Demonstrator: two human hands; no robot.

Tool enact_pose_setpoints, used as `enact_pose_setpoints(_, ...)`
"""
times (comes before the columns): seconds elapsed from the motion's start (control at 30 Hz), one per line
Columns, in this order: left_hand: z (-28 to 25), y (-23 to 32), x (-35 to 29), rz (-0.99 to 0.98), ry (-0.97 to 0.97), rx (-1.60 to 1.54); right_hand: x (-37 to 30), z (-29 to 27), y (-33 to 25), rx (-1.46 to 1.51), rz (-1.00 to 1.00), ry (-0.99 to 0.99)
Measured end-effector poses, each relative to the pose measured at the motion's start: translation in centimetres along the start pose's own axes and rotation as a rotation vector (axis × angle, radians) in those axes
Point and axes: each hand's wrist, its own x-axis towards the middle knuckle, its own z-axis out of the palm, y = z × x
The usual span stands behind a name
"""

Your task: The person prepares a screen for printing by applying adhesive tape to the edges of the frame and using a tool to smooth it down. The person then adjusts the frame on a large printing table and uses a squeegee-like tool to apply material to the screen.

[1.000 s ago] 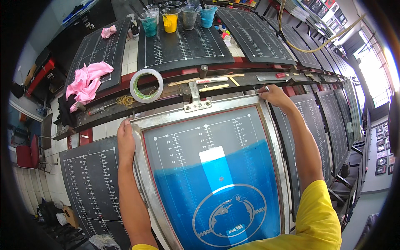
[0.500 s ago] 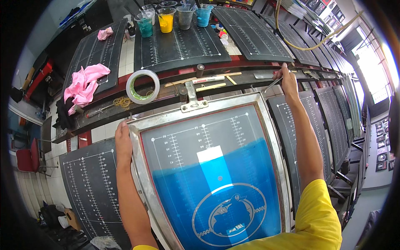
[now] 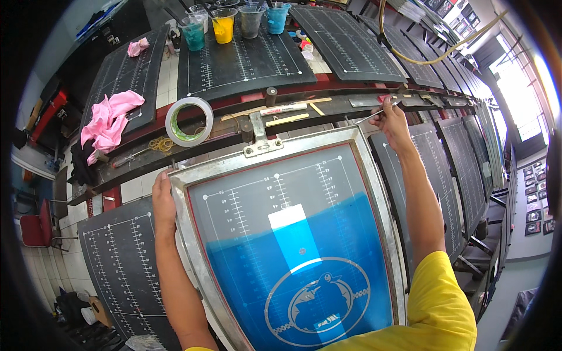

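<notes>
So the screen frame point(image 3: 304, 145) sits right in front of the person, a silvery metal rectangle with its near end running out of view at the bottom. Its mesh point(image 3: 246, 275) is clear grey at the far end and blue the rest of the way, with an oval bird design toward the near side. A white rectangle point(image 3: 287, 217) shows through it, and there's a pale ruled grid too.

Left hand point(image 3: 164, 202) lies along the outer edge at the frame's far left corner, fingers close together; can't tell how firmly it's gripping, since the underside is hidden. Right hand point(image 3: 393, 126) is just past the far right corner, fingers curled in and pinching a thin metal tool point(image 3: 370, 118) that points left toward that corner.

A metal hinge clamp point(image 3: 260, 143) sits at the middle of the far bar. Beyond it runs a dark rail point(image 3: 333, 110) with a roll of tape point(image 3: 170, 124) on the left, then a white marker point(image 3: 284, 109) and a yellowish stick point(image 3: 287, 120). A crumpled pink cloth point(image 3: 110, 120) is over on the far left. Farther back, a black board point(image 3: 246, 67) carries cups of teal, yellow, grey and blue stuff.
</notes>
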Motion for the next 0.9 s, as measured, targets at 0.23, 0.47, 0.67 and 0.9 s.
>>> enact_pose_setpoints(0.23,-0.1,-0.2,0.1,0.024,-0.023,0.032,0.2,0.0,0.6,0.025,0.040,0.023)
enact_pose_setpoints(0.47,-0.1,-0.1,0.0,0.014,-0.001,0.020,0.1,0.7,0.3,-0.091,0.034,-0.035)
enact_pose_setpoints(0.67,0.4,0.9,-0.4,-0.016,0.018,0.049,-1.5,3.1,-0.2,-0.434,-0.241,-0.034)
enact_pose_setpoints(0.9,-0.2,0.2,0.0,-0.012,0.007,0.025,-5.3,9.0,-1.0,-0.862,-0.594,-0.059)
